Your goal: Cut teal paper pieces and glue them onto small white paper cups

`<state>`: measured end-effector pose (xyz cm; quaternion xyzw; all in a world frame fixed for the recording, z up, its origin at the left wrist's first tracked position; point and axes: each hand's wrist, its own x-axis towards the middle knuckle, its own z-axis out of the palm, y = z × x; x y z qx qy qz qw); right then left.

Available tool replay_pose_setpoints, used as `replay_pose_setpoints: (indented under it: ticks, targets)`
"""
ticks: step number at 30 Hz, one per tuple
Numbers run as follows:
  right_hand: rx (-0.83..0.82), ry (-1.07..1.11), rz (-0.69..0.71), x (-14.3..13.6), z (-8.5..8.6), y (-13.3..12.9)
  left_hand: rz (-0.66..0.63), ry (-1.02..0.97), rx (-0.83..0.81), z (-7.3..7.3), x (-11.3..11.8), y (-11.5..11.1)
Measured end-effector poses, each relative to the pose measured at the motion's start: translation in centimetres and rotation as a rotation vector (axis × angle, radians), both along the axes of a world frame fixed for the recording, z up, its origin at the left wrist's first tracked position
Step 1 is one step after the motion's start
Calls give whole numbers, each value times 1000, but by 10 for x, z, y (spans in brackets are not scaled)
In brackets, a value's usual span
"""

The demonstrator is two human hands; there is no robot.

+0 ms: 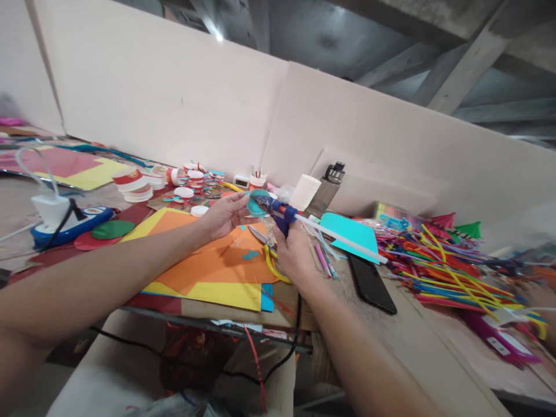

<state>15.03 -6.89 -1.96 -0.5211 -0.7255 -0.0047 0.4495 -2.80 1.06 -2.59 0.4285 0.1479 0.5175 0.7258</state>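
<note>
Near the middle of the view, my left hand [229, 216] grips a small round teal piece [256, 204] between its fingers. My right hand [296, 250] is wrapped round a blue glue gun [283, 215], with its nozzle end at the teal piece. A long white glue stick [339, 237] sticks out of the gun's back towards the right. Both hands are above orange paper [204, 260] and yellow paper [237, 296]. Scissors with yellow handles [271, 263] lie under the gun, partly hidden by my right hand.
Red-and-white paper cups [132, 184] stand at the back left, near a blue power strip [93, 219]. To the right lie a black phone [373, 284], teal paper [351, 231] and many pipe cleaners [452, 272]. A bottle [326, 194] stands behind. Another person's hand [536, 295] shows at far right.
</note>
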Motion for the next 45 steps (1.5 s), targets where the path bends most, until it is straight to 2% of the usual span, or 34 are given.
replay_pose_setpoints:
  ticks: [14,24,34,40,45]
  targets:
    - [65,60,-67,1,-2,0,59,-10,29,-3,4,-2]
    - [58,17,20,2,-6,3,13,-10,77,1,2,-1]
    - [79,35,18,1,-5,3,42,-19,64,-2,3,2]
    - [52,131,-42,1,-4,1,33,-61,79,-6,4,1]
    - [65,104,6,2,-5,2,18,-68,112,-3,3,0]
